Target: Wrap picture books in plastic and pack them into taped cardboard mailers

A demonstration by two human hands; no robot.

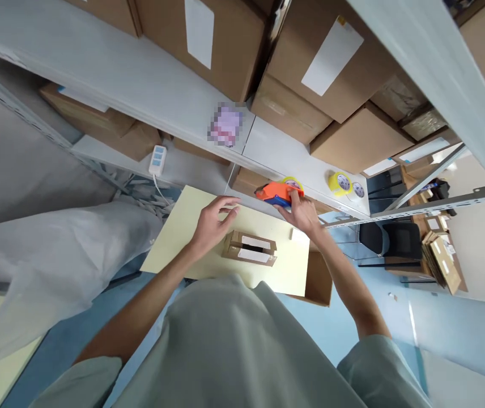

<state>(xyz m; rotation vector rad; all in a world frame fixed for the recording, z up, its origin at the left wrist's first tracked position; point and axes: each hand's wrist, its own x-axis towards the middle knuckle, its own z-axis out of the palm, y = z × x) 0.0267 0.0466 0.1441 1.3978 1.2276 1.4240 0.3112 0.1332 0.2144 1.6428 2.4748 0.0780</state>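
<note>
In the head view my right hand [302, 214] grips an orange and blue tape dispenser [277, 192], a yellow roll partly showing behind it, near the shelf edge. My left hand [213, 221] hovers over the table's left half with its fingers apart and nothing in them. Between and below both hands, a small cardboard box [250, 248] with white labels lies on the pale yellow table [170, 238]. A dark gap runs between its labels. Neither hand touches this box.
A grey metal shelf [283, 139] with large cartons [302, 107] spans the far side. Tape rolls [339, 183] sit at its right, a white power strip [158, 160] at left. An open carton [319, 277] stands right of the table. White sheeting [76, 249] bulges at left.
</note>
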